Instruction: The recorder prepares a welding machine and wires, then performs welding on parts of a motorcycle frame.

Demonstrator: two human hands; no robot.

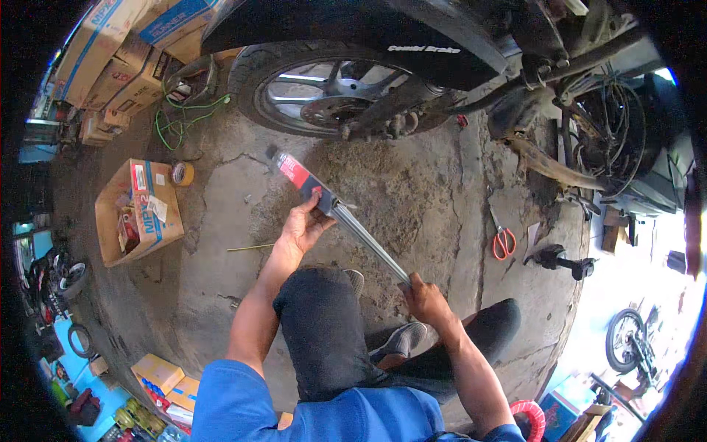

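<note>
L hand (303, 227) grips the red-and-black packaged end of a long thin silver metal rod (368, 239); R hand (426, 298) clenched on its lower end, rod slanting between both above the cracked concrete floor (412, 184). Red-handled scissors (504, 241) lie right of R hand, motorcycle wheel (331, 92) beyond L hand, open cardboard box (138, 212) well left of it

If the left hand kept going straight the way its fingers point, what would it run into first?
Likely the motorcycle's front wheel. The left hand grips the packaged end of a long metal rod, fingers pointing up and away over bare concrete floor toward that wheel. Depth is hard to judge.
</note>
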